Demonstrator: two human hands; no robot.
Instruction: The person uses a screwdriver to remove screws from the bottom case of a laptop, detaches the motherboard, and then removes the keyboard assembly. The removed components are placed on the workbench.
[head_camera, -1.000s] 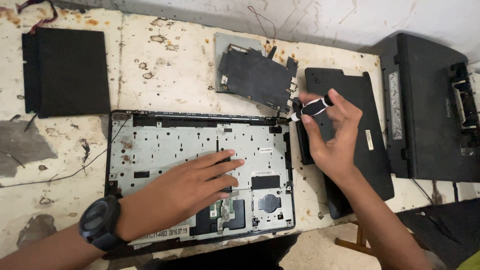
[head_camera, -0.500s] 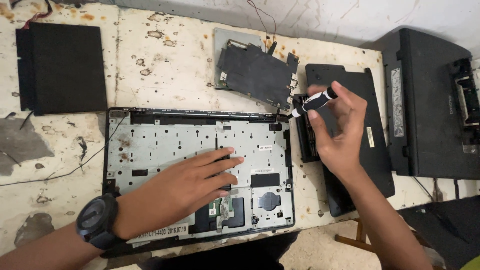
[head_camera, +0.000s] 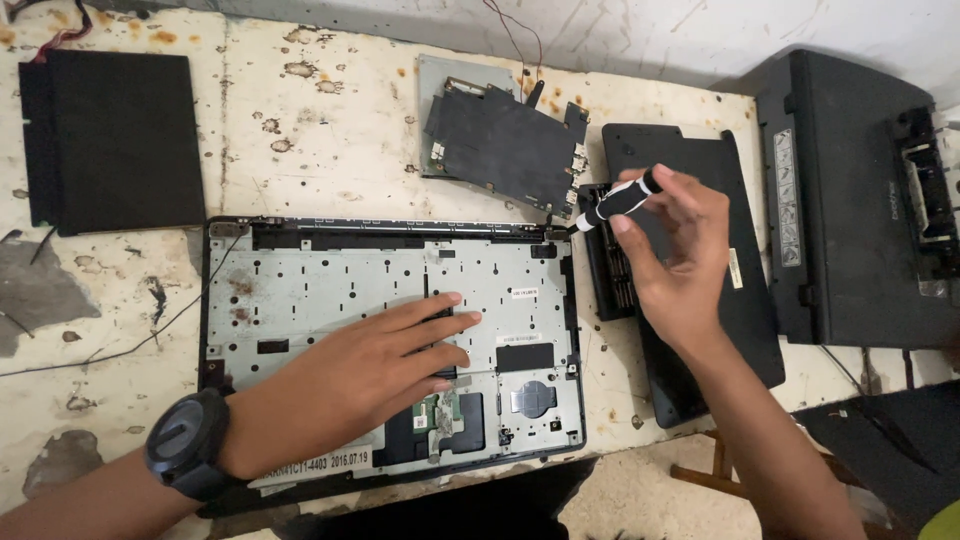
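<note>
The left hand (head_camera: 375, 365) lies flat on the open laptop shell (head_camera: 390, 340), palm down. Its fingers (head_camera: 440, 322) are stretched out and spread a little, holding nothing, just pressing on the grey metal plate inside. A dark watch (head_camera: 187, 443) sits on that wrist.

The shell is like a shallow tray with a black rim. Inside it is the grey plate full of small holes, a round coin battery spot (head_camera: 531, 398) near the bottom right, and a small green board (head_camera: 440, 410) just under the fingertips.

The right hand (head_camera: 675, 255) is raised over the shell's top right corner. Its fingers are closed around a small screwdriver (head_camera: 618, 205) with a black and white handle. The tip points down and left, near the corner of the shell (I cannot tell if it touches).

Behind the shell lies a dark circuit board (head_camera: 505, 145) on a grey plate, tilted a bit. Just right of the shell lies a black cover (head_camera: 700, 290), partly under the right hand. Farther right sits a big black machine (head_camera: 850, 200). At the far left lies a flat black panel (head_camera: 115, 140).

All of it rests on a white, stained table (head_camera: 300, 120). A thin wire (head_camera: 90, 355) runs along the table to the shell's left side.
</note>
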